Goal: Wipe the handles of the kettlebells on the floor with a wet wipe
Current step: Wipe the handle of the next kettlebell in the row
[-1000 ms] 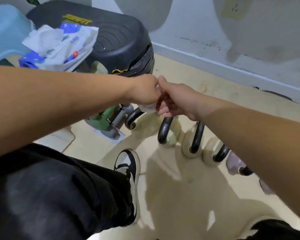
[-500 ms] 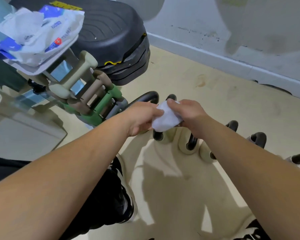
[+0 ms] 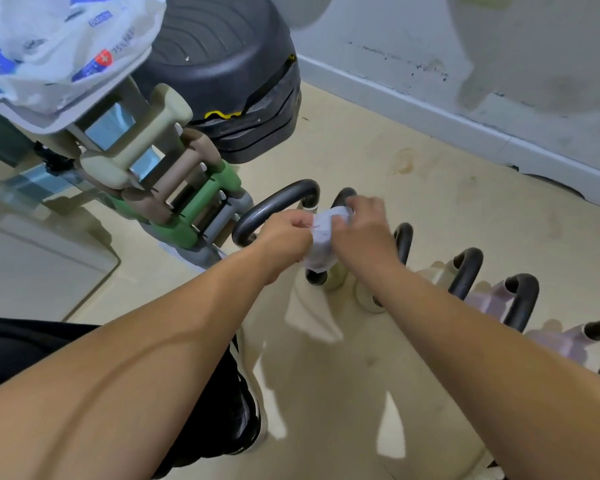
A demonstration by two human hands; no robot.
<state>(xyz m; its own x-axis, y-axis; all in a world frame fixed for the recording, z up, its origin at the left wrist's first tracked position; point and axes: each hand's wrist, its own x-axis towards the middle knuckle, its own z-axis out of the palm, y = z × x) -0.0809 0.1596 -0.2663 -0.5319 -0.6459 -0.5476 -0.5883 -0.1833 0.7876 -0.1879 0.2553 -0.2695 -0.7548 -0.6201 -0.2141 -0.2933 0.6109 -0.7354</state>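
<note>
Just above the second kettlebell handle, the left hand and right hand pinch the wet wipe in curled fingers. The handle runs away beneath them, nearer the right hand.

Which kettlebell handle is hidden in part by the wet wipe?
The second handle from the left: the wet wipe, pinched by the left hand and the right hand, covers its middle. No wipe covers the other handles.

four stacked dumbbells; right of them six kettlebell handles and one wet wipe; above them one wipe pack; behind them one black step.
</note>
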